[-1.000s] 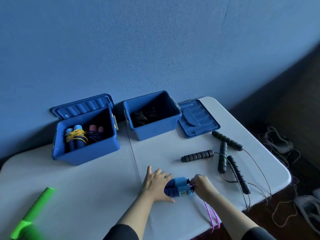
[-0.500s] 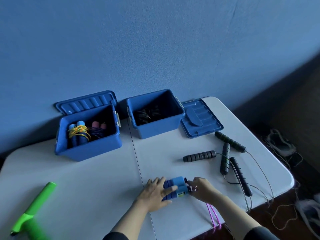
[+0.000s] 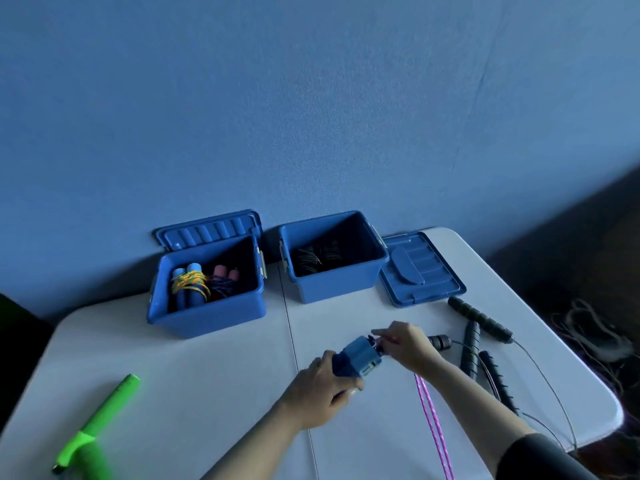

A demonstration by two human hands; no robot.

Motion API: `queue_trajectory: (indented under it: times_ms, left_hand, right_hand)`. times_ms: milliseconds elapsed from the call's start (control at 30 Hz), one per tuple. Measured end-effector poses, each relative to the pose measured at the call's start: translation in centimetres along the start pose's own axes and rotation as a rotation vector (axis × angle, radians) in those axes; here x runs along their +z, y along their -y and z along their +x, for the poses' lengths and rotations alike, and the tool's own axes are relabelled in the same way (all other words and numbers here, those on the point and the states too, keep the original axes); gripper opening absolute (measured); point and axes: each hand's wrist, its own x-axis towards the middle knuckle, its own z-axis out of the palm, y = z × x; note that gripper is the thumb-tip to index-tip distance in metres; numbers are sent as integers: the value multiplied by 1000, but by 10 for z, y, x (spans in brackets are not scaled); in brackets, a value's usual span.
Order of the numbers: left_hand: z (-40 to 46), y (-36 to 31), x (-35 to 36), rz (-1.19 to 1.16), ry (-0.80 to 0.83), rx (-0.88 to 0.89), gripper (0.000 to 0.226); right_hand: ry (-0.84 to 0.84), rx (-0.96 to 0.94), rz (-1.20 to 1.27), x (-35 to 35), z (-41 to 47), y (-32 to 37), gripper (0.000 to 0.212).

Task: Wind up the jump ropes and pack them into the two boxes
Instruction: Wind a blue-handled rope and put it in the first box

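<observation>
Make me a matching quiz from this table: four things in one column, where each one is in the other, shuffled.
Things:
1. blue handles
2. green handle
3. black handles
4. pink handles

Places:
A. inside the left box
B. table's left side
C. gripped in the left hand
D. table's right side, beside the loose lid

Pairs: 1-C, 2-B, 3-D, 4-A

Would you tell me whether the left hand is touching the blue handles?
Touching: the head view shows the left hand wrapped around the blue handles.

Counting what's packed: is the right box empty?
Not empty. Dark coiled ropes lie on the bottom of the right box, whose lid lies off beside it.
</observation>
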Motion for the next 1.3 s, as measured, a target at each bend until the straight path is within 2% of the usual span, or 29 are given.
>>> queue_trajectory:
  times_ms: [133, 267, 367, 500, 700, 800, 900, 1000, 1100, 1300]
  left_hand:
    - [5, 1, -26, -103, -293, -163, 26]
    - [14, 11, -61, -391, -540, -429, 20]
    - [19, 32, -82, -580, -693, -471, 25]
    - [15, 43, -97, -617, -702, -452, 27]
    - [6, 40, -108, -780, -789, -365, 31]
    - [4, 36, -112, -811, -801, -348, 24]
    - [4, 34, -113, -788, -836, -369, 25]
    - [4, 29, -113, -807, -876, -394, 27]
    - [3, 21, -117, -947, -889, -413, 30]
    - [3, 14, -125, -1108, -813, -421, 31]
  right_hand:
    - [-15, 39, 146, -6, 14, 35, 20]
    - [-26, -45, 247, 6, 14, 72, 24]
    - [44, -116, 283, 16, 8, 96, 29]
    - [105, -181, 258, 29, 5, 119, 30]
    - [188, -142, 340, 36, 3, 131, 23]
    - [202, -153, 385, 38, -2, 138, 21]
    - [213, -179, 412, 39, -7, 145, 30]
    - [257, -179, 570, 37, -12, 148, 27]
    - [285, -185, 670, 36, -14, 145, 18]
    - [272, -206, 701, 33, -15, 144, 34]
